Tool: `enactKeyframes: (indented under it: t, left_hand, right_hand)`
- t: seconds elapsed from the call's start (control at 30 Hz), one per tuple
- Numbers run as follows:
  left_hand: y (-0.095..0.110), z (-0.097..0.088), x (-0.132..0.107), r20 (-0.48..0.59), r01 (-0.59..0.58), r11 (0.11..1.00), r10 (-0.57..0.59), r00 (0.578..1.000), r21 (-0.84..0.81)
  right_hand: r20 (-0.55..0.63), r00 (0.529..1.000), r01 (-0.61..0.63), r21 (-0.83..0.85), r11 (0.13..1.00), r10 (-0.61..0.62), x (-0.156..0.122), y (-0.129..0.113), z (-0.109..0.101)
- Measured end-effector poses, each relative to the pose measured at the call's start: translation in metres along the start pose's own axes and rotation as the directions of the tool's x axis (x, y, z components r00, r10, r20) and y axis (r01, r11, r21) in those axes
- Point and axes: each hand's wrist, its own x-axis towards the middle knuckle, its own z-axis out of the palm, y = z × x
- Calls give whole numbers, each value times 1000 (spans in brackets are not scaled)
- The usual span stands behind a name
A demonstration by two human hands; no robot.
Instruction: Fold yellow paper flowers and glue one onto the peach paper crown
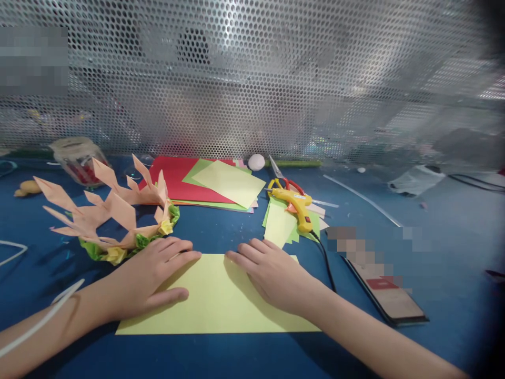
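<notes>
A pale yellow sheet of paper (213, 310) lies flat on the blue table in front of me. My left hand (158, 273) rests on its left part, fingers stretched out and thumb apart, holding nothing. Across from it, my right hand (268, 271) lies on the paper's right part with its fingertips at the far edge. Just beyond my left hand sits a folded peach paper crown (106, 205), trimmed with green and yellow paper pieces. A white strip or cord (43, 321) crosses above my left forearm.
Red paper (169, 176) and green and yellow sheets are stacked at the back. A yellow glue gun (298, 205) lies on paper scraps, its black cord trailing forward, near scissors (276, 168). A phone (394, 302) is at right, a jar (79, 160) at back left. Perforated metal (244, 95) stands behind.
</notes>
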Motion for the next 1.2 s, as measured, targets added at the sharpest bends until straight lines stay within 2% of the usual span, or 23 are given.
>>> enactKeyframes:
  t: [0.13, 0.23, 0.43, 0.57, 0.67, 0.97, 1.2]
  left_hand:
    - [-8, -5, -13, -27, 20, 999, -19, 999, 39]
    - [-1, -6, -16, -34, -16, 998, 18, 999, 63]
    - [24, 5, 6, -74, -113, 987, 122, 990, 112]
    - [24, 6, 18, -84, -174, 978, 185, 979, 117]
    - [20, 4, 19, -87, -168, 980, 178, 980, 109]
    - [13, 8, 15, -72, -130, 989, 135, 988, 72]
    - [11, -1, 18, -23, -162, 983, 164, 986, 91]
  right_hand:
    - [9, 1000, -4, 57, 998, 3, -3, -1, -1]
    - [6, 1000, 0, 84, 996, -1, -3, -2, -3]
    - [-21, 997, 72, 50, 996, -71, 15, -4, -2]
    - [-36, 994, 105, -20, 994, -105, 31, -4, 1]
    - [-41, 990, 134, -65, 989, -137, 35, -4, 2]
    - [-51, 980, 180, -152, 972, -190, 27, 2, 1]
    - [-50, 988, 134, -178, 975, -145, 7, 12, -3]
